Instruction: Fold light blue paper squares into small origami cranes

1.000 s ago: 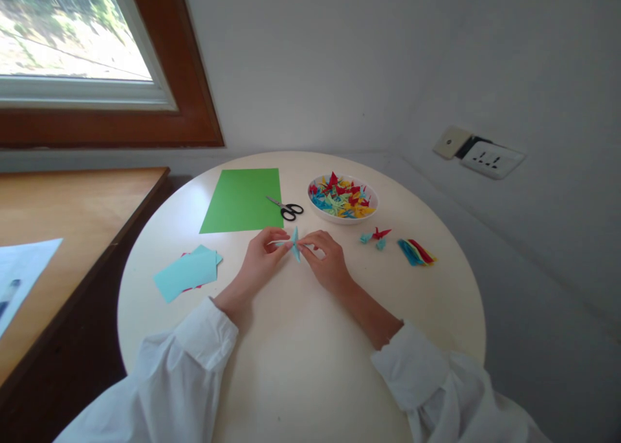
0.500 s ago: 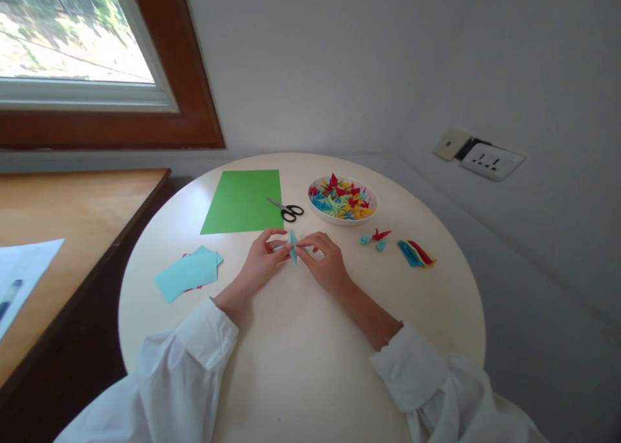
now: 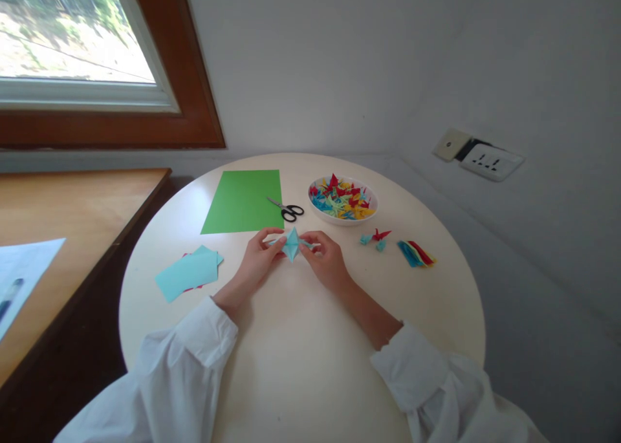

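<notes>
A small light-blue folded paper piece is held between both hands just above the round cream table. My left hand pinches its left side with thumb and fingers closed on it. My right hand pinches its right side the same way. The piece shows a wide, diamond-like face with thin points sticking out to either side. White sleeves cover both forearms.
Behind the hands lie a green sheet, black scissors and a white bowl of several coloured folded pieces. Light-blue sheets lie left; small folded pieces and coloured paper strips lie right. A wooden desk stands left.
The blue piece, seen edge-on and narrow before, now shows a broad face spread between the hands. Both hands stayed at the same spot.
</notes>
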